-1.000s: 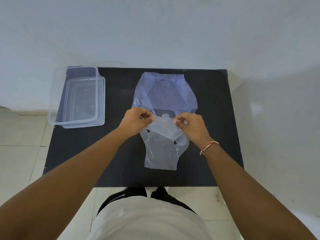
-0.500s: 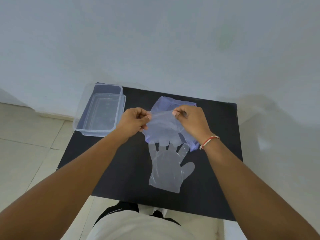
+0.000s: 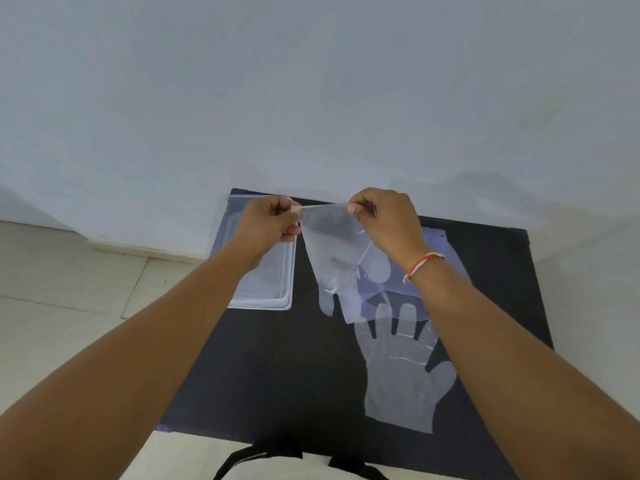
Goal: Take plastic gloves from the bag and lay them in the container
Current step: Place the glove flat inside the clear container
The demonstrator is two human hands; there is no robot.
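Far left of the black rectangular tabletop (image 3: 270, 375) sits the clear rectangular plastic container (image 3: 259, 292), up near the back edge by the white wall (image 3: 311, 98), and as far as can be made out through its walls nothing lies in it yet. Just above the container's near-right part hovers the left hand (image 3: 268, 221), its grip pinched shut on one corner of the cuff of a thin translucent plastic glove (image 3: 332, 261). That glove hangs in the air just right of the container, cuff stretched taut on top, fingers dangling toward the tabletop. On the cuff's other corner is the right hand (image 3: 384, 220), a red-and-white thread bracelet (image 3: 424, 263) on its wrist, its grip likewise closed on the film. Further right of the container, behind and below the right forearm, lies the pale bluish translucent plastic bag (image 3: 436, 244), flat on the tabletop. Nearer the person than the bag, well right of the container, a second translucent plastic glove (image 3: 401, 382) lies spread flat, fingers toward the bag. So, by my reading: two gloves out of the bag, none in the container; the held one looks about ready to swing left and go down, the flat one must follow, and whether the bag holds more cannot be told.
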